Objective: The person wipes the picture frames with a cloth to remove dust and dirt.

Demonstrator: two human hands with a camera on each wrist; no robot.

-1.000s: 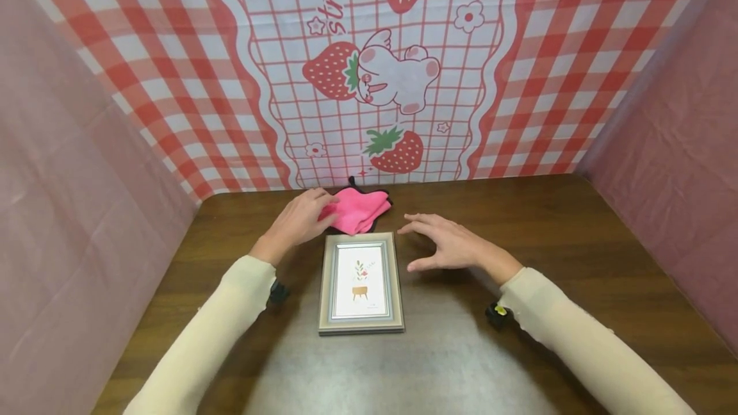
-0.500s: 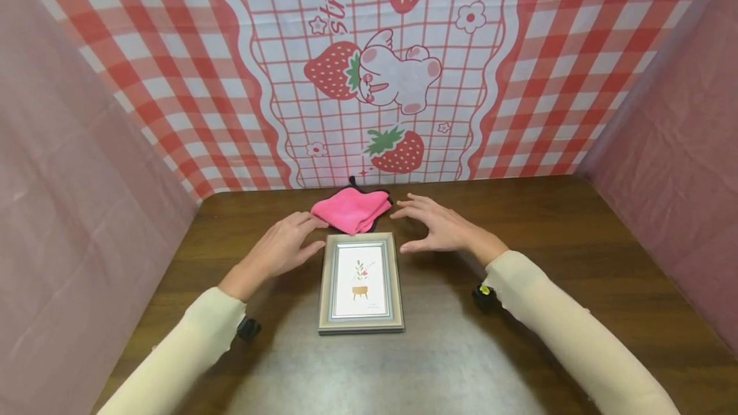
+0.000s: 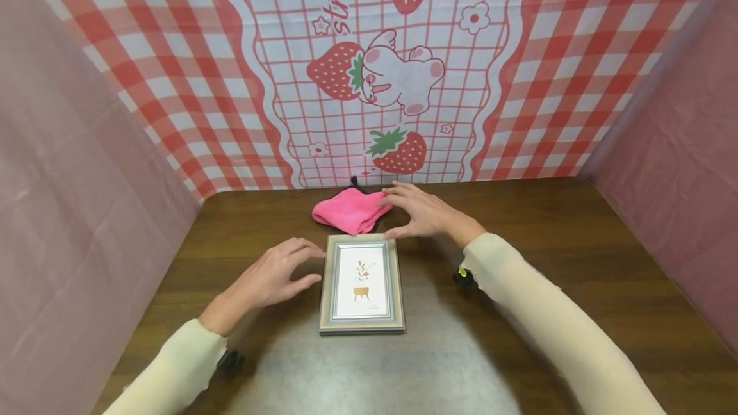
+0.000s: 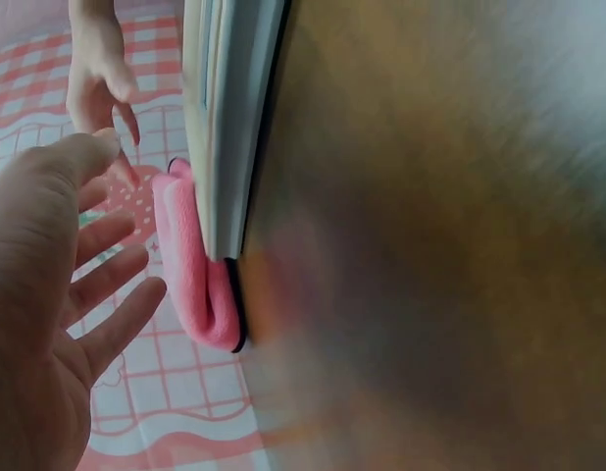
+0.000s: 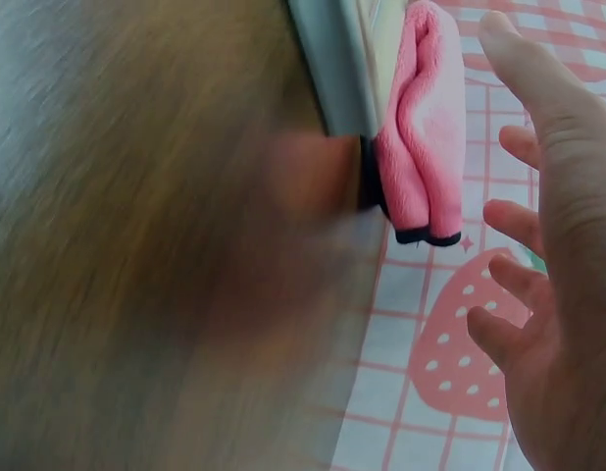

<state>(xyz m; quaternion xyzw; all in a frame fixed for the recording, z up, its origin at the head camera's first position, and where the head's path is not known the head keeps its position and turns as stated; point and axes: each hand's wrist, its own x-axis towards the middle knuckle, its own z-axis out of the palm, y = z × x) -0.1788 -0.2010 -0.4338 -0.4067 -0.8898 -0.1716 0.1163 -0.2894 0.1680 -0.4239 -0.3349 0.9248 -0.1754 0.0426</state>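
Note:
A picture frame (image 3: 361, 284) with a silvery-beige border and a potted-plant print lies flat on the wooden table. Just behind its far edge is a folded pink cloth (image 3: 346, 211) with black trim. My left hand (image 3: 277, 276) hovers at the frame's left side, fingers relaxed and spread, holding nothing. Over the cloth's right end and the frame's far right corner reaches my right hand (image 3: 423, 211), also with loose, parted fingers. The left wrist view shows the left hand's palm (image 4: 38, 265) beside the frame's edge (image 4: 239, 118). In the right wrist view, the fingers (image 5: 514, 221) stand apart from the cloth (image 5: 426, 137).
A red-and-white checked strawberry backdrop (image 3: 403, 75) rises at the table's rear edge. Pink fabric walls (image 3: 81, 178) flank both sides. Brown tabletop (image 3: 548, 261) stretches around the frame, and a black loop (image 3: 354, 180) sticks up behind the cloth.
My left hand has left the cloth, moving down and left to beside the frame. My right hand has moved up and left toward the cloth. The frame and cloth stay put.

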